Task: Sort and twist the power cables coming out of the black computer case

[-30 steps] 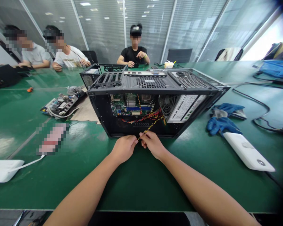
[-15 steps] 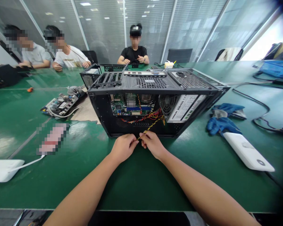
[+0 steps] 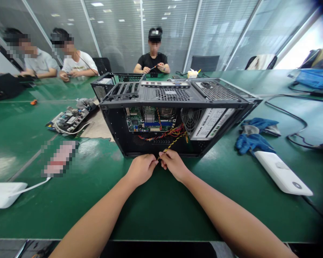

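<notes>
In front of me a black computer case (image 3: 161, 94) lies with its open side facing me. Inside it are a green motherboard (image 3: 150, 120), a power supply (image 3: 211, 123) with a fan, and a bundle of coloured wires (image 3: 164, 135). A yellow-and-black twisted cable (image 3: 174, 142) runs out of the case to my fingers. My left hand (image 3: 142, 167) is closed in a pinch on the cable's end, which the fingertips mostly hide. Just beside it, my right hand (image 3: 174, 165) pinches the same cable a little closer to the case.
Left on the green table (image 3: 161, 215) are circuit boards (image 3: 71, 120), a phone (image 3: 60, 158) and a white power bank (image 3: 6, 194). Blue gloves (image 3: 254, 141), another white power bank (image 3: 282, 173) and black cables (image 3: 298, 114) lie right. Three people sit across the table.
My hands have barely moved and keep their pinch on the cable. The person opposite now holds up a thin tool; another person has brought both hands together. Fingers appear at the far right edge.
</notes>
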Demonstrator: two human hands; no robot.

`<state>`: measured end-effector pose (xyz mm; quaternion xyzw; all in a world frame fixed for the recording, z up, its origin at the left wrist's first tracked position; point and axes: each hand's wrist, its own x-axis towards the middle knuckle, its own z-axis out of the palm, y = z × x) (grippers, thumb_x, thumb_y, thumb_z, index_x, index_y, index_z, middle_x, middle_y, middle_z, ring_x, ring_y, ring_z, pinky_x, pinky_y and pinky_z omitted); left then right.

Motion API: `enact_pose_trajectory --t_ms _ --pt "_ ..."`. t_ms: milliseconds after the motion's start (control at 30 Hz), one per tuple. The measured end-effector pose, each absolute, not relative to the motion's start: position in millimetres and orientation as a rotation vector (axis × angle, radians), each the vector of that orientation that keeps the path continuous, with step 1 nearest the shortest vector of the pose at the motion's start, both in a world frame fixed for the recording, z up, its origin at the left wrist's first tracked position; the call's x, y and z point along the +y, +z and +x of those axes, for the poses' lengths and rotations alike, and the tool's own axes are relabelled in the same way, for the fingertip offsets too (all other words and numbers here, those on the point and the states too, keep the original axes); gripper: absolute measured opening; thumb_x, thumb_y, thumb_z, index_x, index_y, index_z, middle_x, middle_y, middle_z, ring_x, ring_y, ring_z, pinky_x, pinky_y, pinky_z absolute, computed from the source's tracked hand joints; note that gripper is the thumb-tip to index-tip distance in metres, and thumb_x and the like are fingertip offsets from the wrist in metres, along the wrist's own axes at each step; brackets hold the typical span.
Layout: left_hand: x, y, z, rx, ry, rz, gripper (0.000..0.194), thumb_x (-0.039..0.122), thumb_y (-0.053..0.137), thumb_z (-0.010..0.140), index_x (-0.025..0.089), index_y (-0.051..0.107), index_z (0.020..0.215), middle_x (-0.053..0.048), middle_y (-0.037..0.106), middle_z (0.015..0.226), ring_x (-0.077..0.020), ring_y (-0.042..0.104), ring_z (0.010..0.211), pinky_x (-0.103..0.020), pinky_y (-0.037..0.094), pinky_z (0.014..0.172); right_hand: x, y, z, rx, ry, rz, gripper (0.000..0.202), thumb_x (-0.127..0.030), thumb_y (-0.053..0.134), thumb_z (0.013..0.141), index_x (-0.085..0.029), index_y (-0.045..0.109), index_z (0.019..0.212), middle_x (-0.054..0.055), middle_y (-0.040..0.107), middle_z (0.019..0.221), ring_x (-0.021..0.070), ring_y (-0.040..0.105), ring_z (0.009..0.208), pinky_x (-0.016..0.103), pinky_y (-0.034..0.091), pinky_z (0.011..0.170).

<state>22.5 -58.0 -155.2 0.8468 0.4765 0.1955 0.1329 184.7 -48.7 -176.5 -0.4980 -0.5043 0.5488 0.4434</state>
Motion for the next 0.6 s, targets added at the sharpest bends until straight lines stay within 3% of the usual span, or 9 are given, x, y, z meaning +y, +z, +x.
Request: enact_pose_trajectory --t_ms 300,600 --pt "-57.0 -157.8 21.1 1.369 0.63 2.397 0.014 0.028 0.061 0.085 0.019 0.056 0.076 0.001 0.059 0.07 -0.013 0.053 0.062 -0.024 0.038 0.059 -49.0 -174.4 185.3 -1.273 1.33 -1.255 0.03 -0.044 0.057 0.082 -0.02 0.048 0.067 -0.005 0.05 0.047 0.0091 0.046 0.041 0.023 0.036 0.044" --pt "-58.5 -153.4 22.6 1.364 0.575 2.446 0.017 0.024 0.051 0.092 0.018 0.058 0.078 -0.001 0.063 0.074 -0.0143 0.058 0.068 -0.025 0.04 0.063 -49.4 -174.9 185.8 -1.279 1.349 -1.256 0.029 -0.044 0.057 0.082 -0.02 0.049 0.068 -0.005 0.051 0.048 0.0091 0.047 0.042 0.023 0.037 0.044"
